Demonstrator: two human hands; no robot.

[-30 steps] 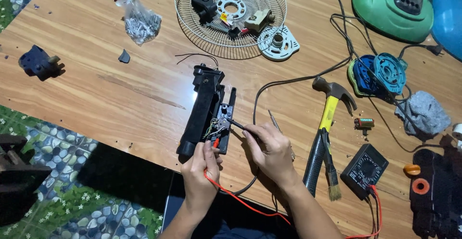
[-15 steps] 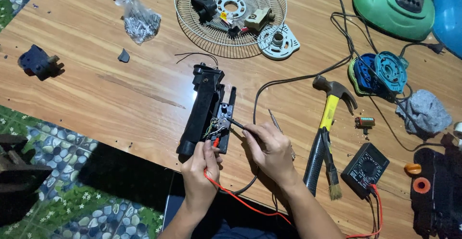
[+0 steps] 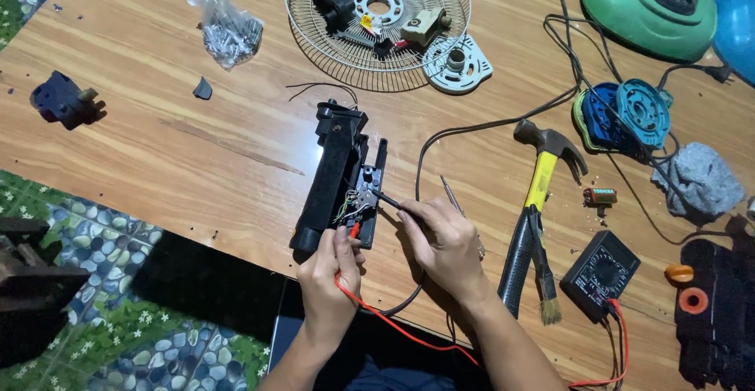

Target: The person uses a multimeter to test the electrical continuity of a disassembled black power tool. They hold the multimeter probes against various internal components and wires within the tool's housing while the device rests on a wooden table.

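Note:
A long black plastic housing (image 3: 330, 172) lies opened on the wooden table (image 3: 157, 147), with small wires and contacts showing inside it. My left hand (image 3: 334, 269) pinches a red meter probe (image 3: 353, 232) against the lower end of that wiring. The probe's red lead runs back under my arm. My right hand (image 3: 444, 241) holds a black meter probe (image 3: 385, 199) with its tip on the contacts from the right. A small black multimeter (image 3: 599, 274) sits at the right, near the table's front edge.
A yellow-handled hammer (image 3: 541, 186) and a brush (image 3: 543, 277) lie right of my hands. A wire fan grille (image 3: 314, 37) holding parts sits at the back. A bag of screws (image 3: 230, 35), a green shell (image 3: 645, 5), blue coils (image 3: 625, 112), a grey rag (image 3: 698, 180) and black cables are around.

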